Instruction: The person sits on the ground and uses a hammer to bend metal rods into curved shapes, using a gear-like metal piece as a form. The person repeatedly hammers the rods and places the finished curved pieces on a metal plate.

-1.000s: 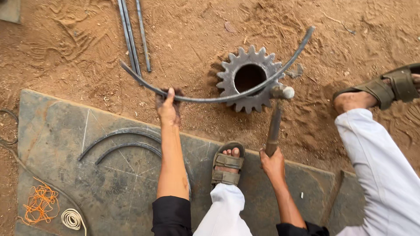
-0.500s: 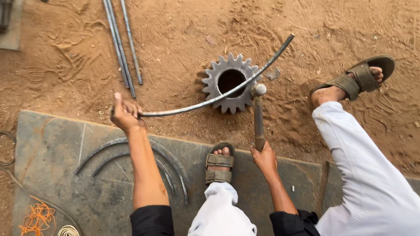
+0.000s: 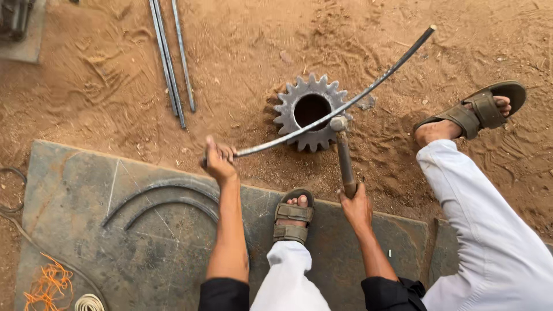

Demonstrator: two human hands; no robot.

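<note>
My left hand (image 3: pixel 219 161) grips the near end of a long curved metal rod (image 3: pixel 357 97) that slants up to the right across a big toothed steel gear (image 3: pixel 311 109) lying flat in the sand. My right hand (image 3: pixel 356 206) holds the wooden handle of a hammer (image 3: pixel 344 155); its metal head rests against the rod right over the gear's rim. My sandalled left foot (image 3: pixel 294 216) stands on the grey metal plate (image 3: pixel 86 230), between my two arms.
Two bent rod arcs (image 3: pixel 161 198) lie on the plate. Several straight steel rods (image 3: pixel 170 57) lie in the sand at the top left. My other sandalled foot (image 3: pixel 478 112) rests in the sand at right. Orange cord (image 3: pixel 49 285) lies bottom left.
The rod has been shifted to the right across the gear, its far end now higher. The hammer head stays at the rod over the gear.
</note>
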